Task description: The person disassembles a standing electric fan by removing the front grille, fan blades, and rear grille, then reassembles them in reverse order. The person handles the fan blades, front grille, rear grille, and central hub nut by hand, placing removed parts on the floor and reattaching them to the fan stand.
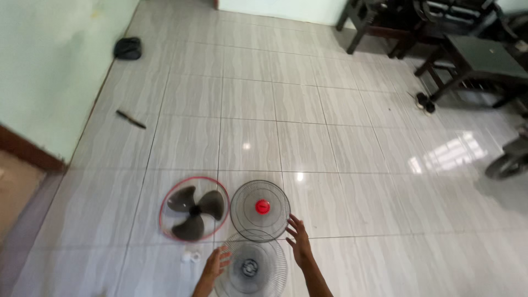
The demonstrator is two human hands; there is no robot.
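A round wire fan grille (251,267) with a dark hub lies on the tiled floor at the bottom centre. My left hand (215,264) touches its left rim and my right hand (300,238) rests at its right rim, fingers spread on both. Just beyond lies a second wire grille (260,210) with a red centre cap. To its left a dark three-blade fan propeller (193,212) sits inside a red plastic ring (164,207).
Two small white parts (191,256) lie by my left hand. A dark stick-like tool (130,119) and a black object (127,48) lie near the left wall. Dark wooden furniture (467,55) stands at the far right, and a wheel (503,165) shows at the right edge.
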